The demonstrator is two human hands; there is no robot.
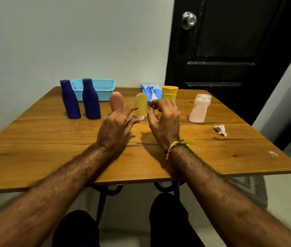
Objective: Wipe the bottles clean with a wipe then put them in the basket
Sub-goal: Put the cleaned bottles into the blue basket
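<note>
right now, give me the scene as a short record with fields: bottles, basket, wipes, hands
bottles: two dark blue bottles, a pink tube, a yellow tube, a yellow bottle and a pale pink bottle, all standing on the table
basket: light blue basket at the back, behind the blue bottles; no bottle visible inside
wipes: blue wipe pack beside the yellow bottle; crumpled wipe at right
hands: left hand open, right hand loosely curled, both holding nothing

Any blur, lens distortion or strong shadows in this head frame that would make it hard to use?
Head view: wide-angle bending shows at the table edges and door; mild motion blur softens the left hand and right hand; lighting is dim and warm, with soft shadows under the hands; the bottles remain readable, no glare.
</note>
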